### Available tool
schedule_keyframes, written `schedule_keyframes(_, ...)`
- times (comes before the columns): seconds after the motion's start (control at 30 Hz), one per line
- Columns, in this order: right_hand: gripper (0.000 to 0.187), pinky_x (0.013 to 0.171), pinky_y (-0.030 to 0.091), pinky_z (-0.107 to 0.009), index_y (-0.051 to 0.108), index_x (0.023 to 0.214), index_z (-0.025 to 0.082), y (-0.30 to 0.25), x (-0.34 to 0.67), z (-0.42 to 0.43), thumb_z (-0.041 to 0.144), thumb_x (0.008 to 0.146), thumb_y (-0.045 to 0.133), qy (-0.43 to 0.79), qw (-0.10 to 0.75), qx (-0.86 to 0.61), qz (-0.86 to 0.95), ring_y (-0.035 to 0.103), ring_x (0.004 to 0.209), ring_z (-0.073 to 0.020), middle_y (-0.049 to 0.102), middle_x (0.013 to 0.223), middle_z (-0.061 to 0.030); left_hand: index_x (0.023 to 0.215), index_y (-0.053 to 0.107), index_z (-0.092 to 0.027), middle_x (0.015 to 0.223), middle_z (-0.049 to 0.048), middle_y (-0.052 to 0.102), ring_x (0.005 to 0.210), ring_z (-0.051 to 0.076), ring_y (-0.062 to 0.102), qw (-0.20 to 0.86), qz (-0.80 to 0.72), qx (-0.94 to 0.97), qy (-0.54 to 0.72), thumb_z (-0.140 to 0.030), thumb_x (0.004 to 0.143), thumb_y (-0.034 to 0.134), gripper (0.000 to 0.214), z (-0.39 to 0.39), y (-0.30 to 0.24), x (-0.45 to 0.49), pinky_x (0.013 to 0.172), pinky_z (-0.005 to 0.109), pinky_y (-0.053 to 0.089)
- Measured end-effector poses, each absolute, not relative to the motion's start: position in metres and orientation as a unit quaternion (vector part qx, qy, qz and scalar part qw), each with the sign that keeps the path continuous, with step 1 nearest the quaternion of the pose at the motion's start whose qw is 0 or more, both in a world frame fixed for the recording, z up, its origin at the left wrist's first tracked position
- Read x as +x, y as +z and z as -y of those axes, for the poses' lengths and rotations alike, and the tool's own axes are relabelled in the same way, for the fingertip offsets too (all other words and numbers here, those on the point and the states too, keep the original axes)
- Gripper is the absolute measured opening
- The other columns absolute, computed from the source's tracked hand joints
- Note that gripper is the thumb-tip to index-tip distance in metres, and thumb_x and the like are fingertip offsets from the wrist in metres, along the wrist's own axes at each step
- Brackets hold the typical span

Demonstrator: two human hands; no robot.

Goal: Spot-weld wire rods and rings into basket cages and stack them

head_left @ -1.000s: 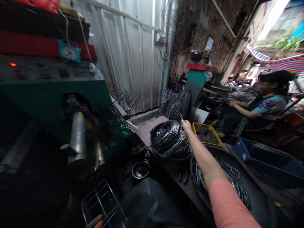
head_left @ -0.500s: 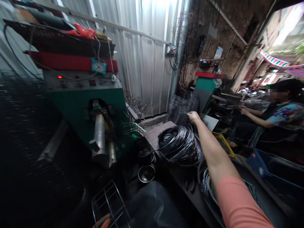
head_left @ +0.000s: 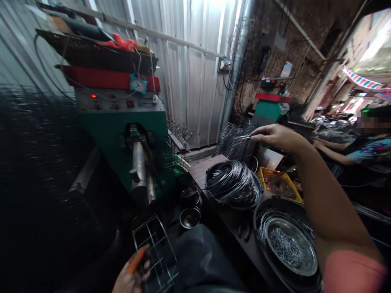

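My right hand [head_left: 273, 136] is raised above the bench, fingers pinched on a thin wire ring [head_left: 242, 138] drawn from the round tub of dark wire rings [head_left: 232, 182] just below it. My left hand [head_left: 132, 273] is low at the bottom edge, closed round an orange-handled tool [head_left: 136, 260] and resting against a small wire rack [head_left: 155, 252] on my lap. A green welding machine [head_left: 122, 130] with two metal arms [head_left: 139, 169] stands in front of the rack.
A steel bowl of small metal pieces [head_left: 288, 244] sits inside a black tub at the right. A yellow crate [head_left: 279, 183] lies behind it. Stacked wire frames [head_left: 235, 140] lean at the corrugated wall. Another person [head_left: 363, 146] works at the far right.
My right hand has lifted from the tub of rings and swung back toward me with one ring pinched. The left hand with the orange tool has come into view at the rack.
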State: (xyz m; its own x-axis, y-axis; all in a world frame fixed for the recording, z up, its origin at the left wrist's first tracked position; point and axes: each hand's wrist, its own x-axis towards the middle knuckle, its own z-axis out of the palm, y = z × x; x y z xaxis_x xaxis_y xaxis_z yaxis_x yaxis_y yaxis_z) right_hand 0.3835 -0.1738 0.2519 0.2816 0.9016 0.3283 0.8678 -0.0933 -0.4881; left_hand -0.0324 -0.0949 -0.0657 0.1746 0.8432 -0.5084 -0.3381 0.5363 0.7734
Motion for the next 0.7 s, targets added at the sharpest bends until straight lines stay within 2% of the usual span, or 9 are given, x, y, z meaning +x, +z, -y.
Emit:
schedule_keyframes(0.13, 0.041, 0.072, 0.046, -0.03, 0.069, 0.088, 0.019, 0.196, 0.319, 0.193, 0.056, 0.07, 0.061, 0.098, 0.378, -0.672, 0.629, 0.058, 0.076, -0.0176, 0.066, 0.081, -0.0033, 0.088, 0.062, -0.017, 0.086, 0.0036, 0.061, 0.058, 0.011, 0.054, 0.731, -0.45, 0.214, 0.466, -0.025, 0.074, 0.055, 0.018, 0.09, -0.03, -0.024, 0.043, 0.021, 0.041)
schedule_keyframes(0.27, 0.037, 0.075, 0.044, -0.028, 0.067, 0.086, 0.018, 0.12, 0.265, 0.189, 0.052, 0.074, 0.058, 0.181, 0.417, -0.628, 0.632, 0.057, 0.079, -0.0175, 0.064, 0.08, -0.0024, 0.086, 0.06, -0.012, 0.07, 0.0048, 0.057, 0.057, 0.014, 0.054, 0.777, -0.401, 0.163, 0.458, -0.037, 0.086, 0.038, 0.034, 0.085, -0.01, -0.026, 0.044, 0.024, 0.043)
schedule_keyframes(0.4, 0.031, 0.072, 0.043, -0.026, 0.065, 0.085, 0.018, 0.056, 0.224, 0.183, 0.046, 0.077, 0.056, 0.273, 0.424, -0.595, 0.626, 0.055, 0.074, -0.0159, 0.061, 0.075, -0.0004, 0.087, 0.061, -0.01, 0.071, 0.0076, 0.059, 0.064, 0.018, 0.058, 0.817, -0.333, 0.117, 0.457, -0.048, 0.086, 0.034, 0.047, 0.092, -0.001, -0.039, 0.054, 0.033, 0.05)
schedule_keyframes(0.5, 0.027, 0.072, 0.042, -0.026, 0.064, 0.084, 0.017, 0.024, 0.207, 0.176, 0.042, 0.078, 0.055, 0.312, 0.429, -0.573, 0.625, 0.055, 0.073, -0.0151, 0.06, 0.075, 0.0001, 0.087, 0.062, -0.011, 0.072, 0.0076, 0.059, 0.064, 0.017, 0.058, 0.806, -0.33, 0.112, 0.48, -0.044, 0.084, 0.041, 0.04, 0.099, 0.002, -0.043, 0.057, 0.035, 0.05)
schedule_keyframes(0.6, 0.026, 0.068, 0.043, -0.026, 0.063, 0.083, 0.017, 0.007, 0.197, 0.165, 0.041, 0.08, 0.052, 0.347, 0.416, -0.563, 0.624, 0.055, 0.07, -0.0143, 0.06, 0.073, 0.0, 0.088, 0.061, -0.014, 0.071, 0.0023, 0.057, 0.057, 0.011, 0.054, 0.751, -0.379, 0.167, 0.514, -0.026, 0.073, 0.061, 0.02, 0.103, -0.003, -0.04, 0.053, 0.027, 0.048)
schedule_keyframes(0.7, 0.021, 0.069, 0.044, -0.026, 0.063, 0.084, 0.016, 0.0, 0.184, 0.158, 0.034, 0.082, 0.052, 0.339, 0.39, -0.562, 0.646, 0.057, 0.072, -0.015, 0.063, 0.075, -0.0011, 0.091, 0.061, -0.016, 0.066, -0.0032, 0.051, 0.05, 0.006, 0.046, 0.701, -0.404, 0.246, 0.533, -0.019, 0.056, 0.075, 0.037, 0.108, -0.011, -0.033, 0.044, 0.018, 0.039)
